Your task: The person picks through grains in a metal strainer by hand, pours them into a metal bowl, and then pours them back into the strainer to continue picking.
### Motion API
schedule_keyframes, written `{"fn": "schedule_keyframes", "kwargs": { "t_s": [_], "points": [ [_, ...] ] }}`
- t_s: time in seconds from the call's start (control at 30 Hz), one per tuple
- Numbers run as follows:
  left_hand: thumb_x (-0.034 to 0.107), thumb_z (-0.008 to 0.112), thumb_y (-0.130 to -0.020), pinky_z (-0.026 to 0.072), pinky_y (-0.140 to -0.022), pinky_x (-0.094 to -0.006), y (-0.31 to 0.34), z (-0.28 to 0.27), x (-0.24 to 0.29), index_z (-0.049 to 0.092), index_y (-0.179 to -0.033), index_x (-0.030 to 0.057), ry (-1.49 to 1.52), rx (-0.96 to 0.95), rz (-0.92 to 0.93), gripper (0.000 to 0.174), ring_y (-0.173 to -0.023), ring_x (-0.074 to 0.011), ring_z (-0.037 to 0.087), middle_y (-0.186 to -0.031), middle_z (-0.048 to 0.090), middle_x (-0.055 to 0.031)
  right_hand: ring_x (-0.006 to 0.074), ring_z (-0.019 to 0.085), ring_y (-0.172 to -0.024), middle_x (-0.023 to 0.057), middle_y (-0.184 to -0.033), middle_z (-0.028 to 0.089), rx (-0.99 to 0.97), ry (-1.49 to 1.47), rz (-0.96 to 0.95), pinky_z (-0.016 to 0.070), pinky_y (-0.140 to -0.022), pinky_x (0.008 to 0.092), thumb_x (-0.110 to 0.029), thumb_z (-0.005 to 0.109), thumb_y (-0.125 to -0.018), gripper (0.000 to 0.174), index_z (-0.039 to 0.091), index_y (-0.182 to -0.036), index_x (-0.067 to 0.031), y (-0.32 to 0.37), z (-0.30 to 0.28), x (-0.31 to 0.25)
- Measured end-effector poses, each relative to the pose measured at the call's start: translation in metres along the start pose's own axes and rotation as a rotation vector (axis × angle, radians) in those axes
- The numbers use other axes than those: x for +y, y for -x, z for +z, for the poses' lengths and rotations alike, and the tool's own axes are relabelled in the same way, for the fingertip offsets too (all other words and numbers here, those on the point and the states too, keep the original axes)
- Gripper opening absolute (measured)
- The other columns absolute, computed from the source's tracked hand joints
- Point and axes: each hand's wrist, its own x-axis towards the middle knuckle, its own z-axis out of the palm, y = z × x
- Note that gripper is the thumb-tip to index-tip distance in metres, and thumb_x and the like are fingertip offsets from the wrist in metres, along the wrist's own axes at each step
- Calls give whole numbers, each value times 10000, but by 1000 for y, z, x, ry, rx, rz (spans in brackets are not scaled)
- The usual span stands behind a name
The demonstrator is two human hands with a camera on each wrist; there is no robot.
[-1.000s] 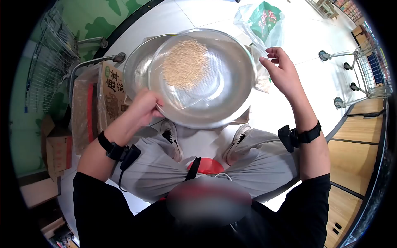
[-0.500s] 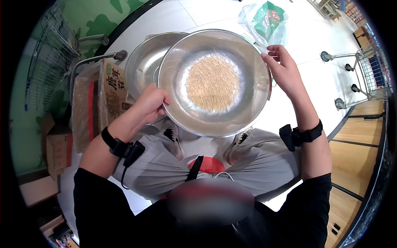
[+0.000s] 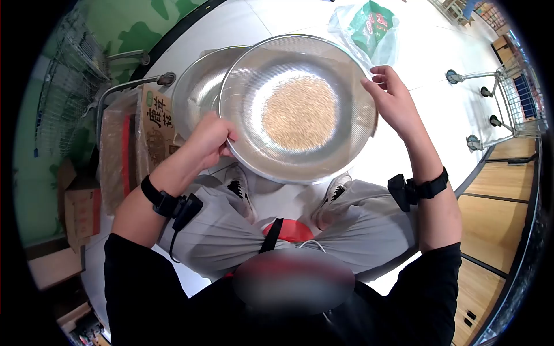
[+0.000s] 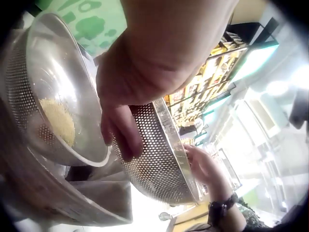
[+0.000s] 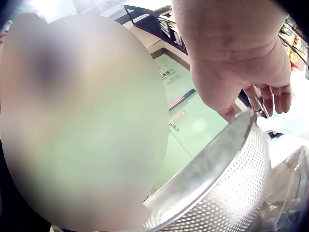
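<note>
Two-handed hold: left hand (image 3: 212, 137) and right hand (image 3: 395, 102) on one metal sieve (image 3: 245, 98), pale grain (image 3: 300, 112) pooled in its bottom.
The left hand is closed round the near-left rim, fingers against the perforated wall; the right hand pinches the opposite edge. The sieve overlaps a metal bowl (image 3: 193, 92); a plastic bag (image 3: 372, 32) lies beyond. Sifting seems the step in hand; the next move probably calls for matched grips and a level rim.
</note>
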Motion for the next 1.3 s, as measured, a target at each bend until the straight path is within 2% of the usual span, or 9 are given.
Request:
{"fn": "schedule_keyframes", "kwargs": {
  "t_s": [0.03, 0.07, 0.13, 0.27, 0.37, 0.77, 0.9, 1.1, 1.3],
  "points": [
    [-78, 522, -689, 423, -352, -306, 9, 13, 3, 530, -972, -70, 71, 43, 24, 283, -495, -195, 560, -757, 561, -117, 265, 647, -906, 225, -1056, 634, -33, -52, 16, 526, -790, 369, -342, 643, -886, 554, 528, -1235, 72, 0, 0, -3],
    [-78, 522, -689, 423, -352, -306, 7, 10, 2, 530, -972, -70, 70, 36, 21, 283, -495, -195, 560, -757, 561, -117, 265, 647, -906, 225, -1056, 634, -31, -49, 22, 526, -790, 369, -342, 643, -886, 554, 528, -1235, 72, 1, 0, -4],
    [-53, 496, -685, 345, -379, -274, 2, 0, 1, 567, -1044, -36, -4, -100, 14, 366, -523, -153, 540, -762, 583, -80, 254, 662, -850, 222, -1022, 648, -74, 9, -5, 537, -748, 358, -306, 657, -878, 546, 521, -1235, 84, 3, 0, -4],
    [-56, 495, -684, 328, -377, -265, 4, 1, 2, 561, -1063, -23, 0, -102, 20, 386, -516, -144, 526, -764, 582, -74, 260, 679, -760, 226, -979, 662, -96, 42, -8, 546, -680, 361, -284, 671, -861, 540, 527, -1223, 90, 5, 1, 1],
    [-78, 490, -685, 296, -343, -277, 7, 5, 4, 545, -949, -60, 51, -52, 58, 271, -435, -146, 478, -681, 544, -86, 263, 682, -729, 222, -926, 670, -147, 67, 8, 547, -660, 365, -268, 662, -856, 511, 546, -1204, 88, 3, 5, 6],
    [-71, 475, -670, 409, -356, -273, 14, 4, 11, 527, -1124, -58, -2, -92, 86, 458, -507, -155, 571, -762, 579, -96, 270, 684, -826, 193, -905, 693, -247, 23, 52, 530, -760, 365, -226, 652, -835, 420, 617, -1146, 54, -7, 11, 12],
    [-74, 474, -665, 420, -354, -272, 21, 9, 14, 523, -1135, -62, 19, -49, 104, 473, -518, -163, 587, -777, 589, -108, 260, 685, -818, 188, -906, 698, -254, 25, 70, 533, -757, 359, -218, 652, -836, 398, 628, -1129, 51, -7, 10, 7],
    [-84, 473, -660, 470, -374, -289, 14, 2, 11, 539, -1110, -79, 6, -62, 82, 456, -540, -187, 616, -795, 600, -123, 228, 681, -708, 172, -870, 696, -288, -15, 158, 539, -660, 339, -201, 643, -843, 397, 616, -1148, 52, -4, 6, -5],
    [-93, 475, -660, 529, -419, -314, 17, 6, 14, 539, -1128, -84, 8, -51, 93, 472, -576, -210, 645, -819, 612, -133, 235, 688, -714, 183, -875, 695, -226, 14, 42, 546, -661, 338, -203, 638, -841, 415, 608, -1167, 52, -6, 11, 3]
  ]
}}
